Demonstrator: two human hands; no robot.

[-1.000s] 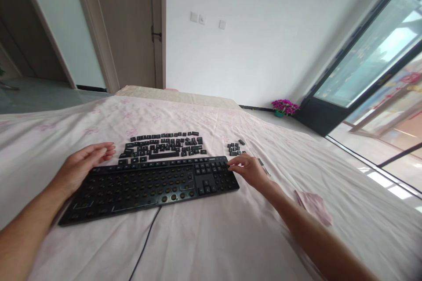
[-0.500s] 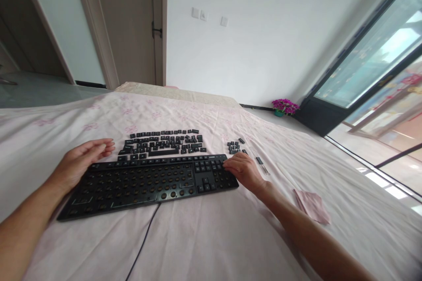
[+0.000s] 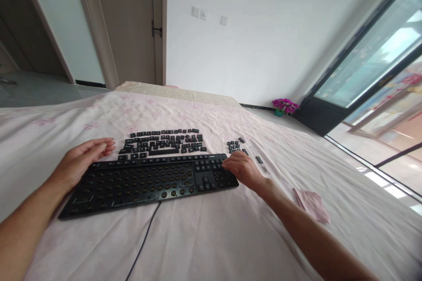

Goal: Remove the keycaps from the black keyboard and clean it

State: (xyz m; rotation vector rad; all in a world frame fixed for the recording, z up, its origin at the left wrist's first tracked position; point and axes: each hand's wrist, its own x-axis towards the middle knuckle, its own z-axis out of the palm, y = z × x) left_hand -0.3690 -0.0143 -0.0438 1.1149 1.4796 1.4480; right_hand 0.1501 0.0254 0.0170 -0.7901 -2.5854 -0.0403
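Observation:
A black keyboard (image 3: pixel 138 184) lies on the bedspread. Many of its keys are off on the left and middle part, leaving bare sockets. My right hand (image 3: pixel 242 167) rests over the number pad at its right end, fingers curled together and touching the far edge of the pad; whatever is between the fingertips is hidden. My left hand (image 3: pixel 84 158) is at the keyboard's far left corner, its fingers stretched out and holding nothing visible. Loose black keycaps (image 3: pixel 163 151) stand in rows beyond the keyboard. A smaller group of keycaps (image 3: pixel 233 144) lies beyond my right hand.
A thin wire tool with a dark handle (image 3: pixel 259 160) lies right of the small keycap group. A folded pink cloth (image 3: pixel 311 204) is further right. The keyboard's cable (image 3: pixel 143 241) runs toward me. Purple flowers in a green pot (image 3: pixel 284 106) stand near the glass door.
Almost nothing differs. My right fingers have shifted very slightly on the number pad, and my left hand stays in place.

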